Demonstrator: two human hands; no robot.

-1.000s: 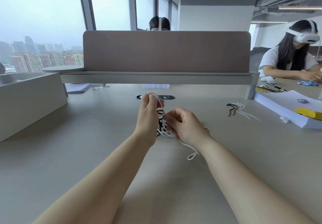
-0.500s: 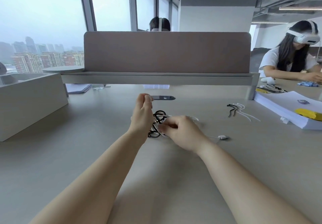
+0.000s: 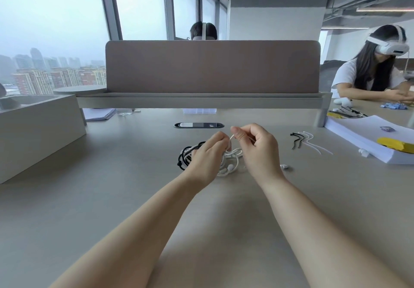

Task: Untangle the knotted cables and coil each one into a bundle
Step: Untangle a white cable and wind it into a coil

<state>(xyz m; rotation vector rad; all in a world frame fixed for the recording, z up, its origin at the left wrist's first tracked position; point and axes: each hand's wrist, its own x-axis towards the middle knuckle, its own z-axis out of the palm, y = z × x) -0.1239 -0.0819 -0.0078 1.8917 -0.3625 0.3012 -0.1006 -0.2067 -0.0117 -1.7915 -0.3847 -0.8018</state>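
White cable (image 3: 233,156) knotted with black cable (image 3: 185,156), on bench (image 3: 107,198) just nearer than cable port (image 3: 198,125): untangling in hand, left hand (image 3: 208,153) grip clasping the white cable at the knot, right hand (image 3: 259,151) grip pinching its strand; next, likely, ease that strand clear of the black loops.

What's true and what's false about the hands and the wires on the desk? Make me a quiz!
1. The black cable and white cable lie tangled together on the desk. True.
2. The right hand pinches a white cable strand. True.
3. The left hand lies flat, away from the cables. False: it grips the white cable.
4. The loose ties are all red. False: they are black and white.
5. Both cables are coiled into neat bundles. False: neither is coiled yet.
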